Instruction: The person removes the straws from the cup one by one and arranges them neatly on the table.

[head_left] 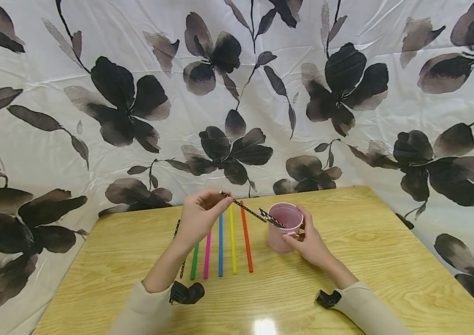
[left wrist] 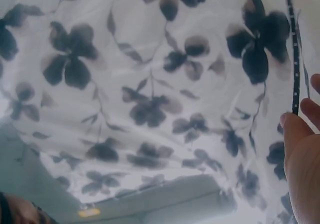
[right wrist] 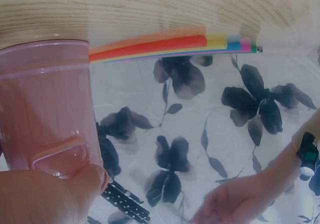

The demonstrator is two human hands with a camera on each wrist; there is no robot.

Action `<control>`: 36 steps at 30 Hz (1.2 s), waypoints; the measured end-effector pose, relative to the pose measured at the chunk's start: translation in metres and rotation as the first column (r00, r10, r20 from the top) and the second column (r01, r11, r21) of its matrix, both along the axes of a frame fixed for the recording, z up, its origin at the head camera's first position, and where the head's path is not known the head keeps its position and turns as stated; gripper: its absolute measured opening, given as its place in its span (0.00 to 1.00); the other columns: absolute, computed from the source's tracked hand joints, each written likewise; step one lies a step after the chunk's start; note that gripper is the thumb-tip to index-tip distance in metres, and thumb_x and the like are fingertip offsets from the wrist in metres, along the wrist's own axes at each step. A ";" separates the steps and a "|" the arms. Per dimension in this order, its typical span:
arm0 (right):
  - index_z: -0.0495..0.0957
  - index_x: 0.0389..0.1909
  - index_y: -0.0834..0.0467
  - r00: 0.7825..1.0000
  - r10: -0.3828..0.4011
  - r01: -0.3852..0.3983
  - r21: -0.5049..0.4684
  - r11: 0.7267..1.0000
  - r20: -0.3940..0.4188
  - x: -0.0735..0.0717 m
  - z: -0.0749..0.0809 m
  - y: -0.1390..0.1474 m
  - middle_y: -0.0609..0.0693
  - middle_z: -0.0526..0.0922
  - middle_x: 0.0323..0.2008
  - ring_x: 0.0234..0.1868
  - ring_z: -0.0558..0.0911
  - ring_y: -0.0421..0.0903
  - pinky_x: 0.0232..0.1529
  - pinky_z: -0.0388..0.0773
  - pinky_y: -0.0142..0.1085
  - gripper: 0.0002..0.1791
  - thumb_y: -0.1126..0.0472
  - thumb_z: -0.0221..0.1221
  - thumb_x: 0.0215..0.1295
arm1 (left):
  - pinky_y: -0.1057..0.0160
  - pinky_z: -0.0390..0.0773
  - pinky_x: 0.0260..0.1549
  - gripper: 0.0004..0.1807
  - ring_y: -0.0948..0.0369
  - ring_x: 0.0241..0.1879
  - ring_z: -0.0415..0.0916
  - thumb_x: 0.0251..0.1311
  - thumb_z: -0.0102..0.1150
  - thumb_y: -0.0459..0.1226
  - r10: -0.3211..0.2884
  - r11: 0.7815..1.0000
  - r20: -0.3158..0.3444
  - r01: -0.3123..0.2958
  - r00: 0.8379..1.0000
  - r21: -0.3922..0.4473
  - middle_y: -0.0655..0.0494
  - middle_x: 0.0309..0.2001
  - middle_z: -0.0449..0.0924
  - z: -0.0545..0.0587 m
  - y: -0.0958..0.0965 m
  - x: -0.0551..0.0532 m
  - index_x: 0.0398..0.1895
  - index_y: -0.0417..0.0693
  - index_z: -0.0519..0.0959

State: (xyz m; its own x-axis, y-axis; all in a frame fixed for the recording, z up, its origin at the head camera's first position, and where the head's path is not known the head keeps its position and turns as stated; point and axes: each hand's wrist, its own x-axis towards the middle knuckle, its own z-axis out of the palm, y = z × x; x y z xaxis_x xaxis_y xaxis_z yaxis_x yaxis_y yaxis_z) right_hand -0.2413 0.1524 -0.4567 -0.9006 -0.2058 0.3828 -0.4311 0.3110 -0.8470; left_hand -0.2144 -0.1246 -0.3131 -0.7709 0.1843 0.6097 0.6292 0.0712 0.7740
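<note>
My left hand [head_left: 197,218] pinches a thin black straw with pale dots [head_left: 243,206] near its upper end, between thumb and fingers. The straw slants down to the right, its lower end close by the cup's rim. Around the pink cup [head_left: 279,243], my right hand [head_left: 314,246] grips the side with the small handle, thumb in front. Several black-and-white patterned straws [head_left: 271,218] lean out of the cup toward the left. In the right wrist view, the thumb lies by the cup's handle [right wrist: 60,159].
Left of the cup lie a red straw [head_left: 247,242], a yellow one [head_left: 233,246], a blue one [head_left: 220,251], a pink one [head_left: 206,260], a green one [head_left: 194,263] and a black patterned one [head_left: 182,270]. Behind the wooden table [head_left: 346,223] hangs a floral cloth [head_left: 279,153].
</note>
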 end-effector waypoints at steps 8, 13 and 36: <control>0.41 0.66 0.58 1.000 0.002 -0.002 0.001 1.000 0.006 0.000 -0.001 0.000 0.67 0.65 0.53 0.44 0.73 0.52 0.37 0.75 0.33 0.48 0.63 0.63 0.51 | 0.65 0.78 0.28 0.07 0.56 0.28 0.78 0.48 0.61 0.26 0.055 0.998 -0.113 -0.055 0.992 0.002 0.47 0.29 0.81 0.023 -0.036 0.003 0.33 0.35 0.80; 0.41 0.66 0.57 1.000 0.000 0.000 -0.004 1.000 0.015 0.001 0.000 -0.001 0.66 0.64 0.53 0.45 0.72 0.52 0.38 0.75 0.36 0.48 0.63 0.63 0.51 | 0.64 0.78 0.23 0.07 0.55 0.23 0.77 0.48 0.61 0.28 0.119 0.990 -0.109 -0.126 0.987 -0.057 0.46 0.24 0.80 0.039 -0.058 0.012 0.33 0.34 0.80; 0.40 0.66 0.51 1.000 0.013 -0.013 -0.012 1.000 0.028 0.001 0.002 0.000 0.66 0.63 0.55 0.48 0.71 0.56 0.40 0.75 0.38 0.47 0.62 0.63 0.52 | 0.61 0.79 0.28 0.24 0.54 0.31 0.79 0.51 0.61 0.40 0.245 0.967 0.432 -0.248 0.868 -0.051 0.54 0.34 0.79 -0.016 -0.173 -0.038 0.50 0.36 0.72</control>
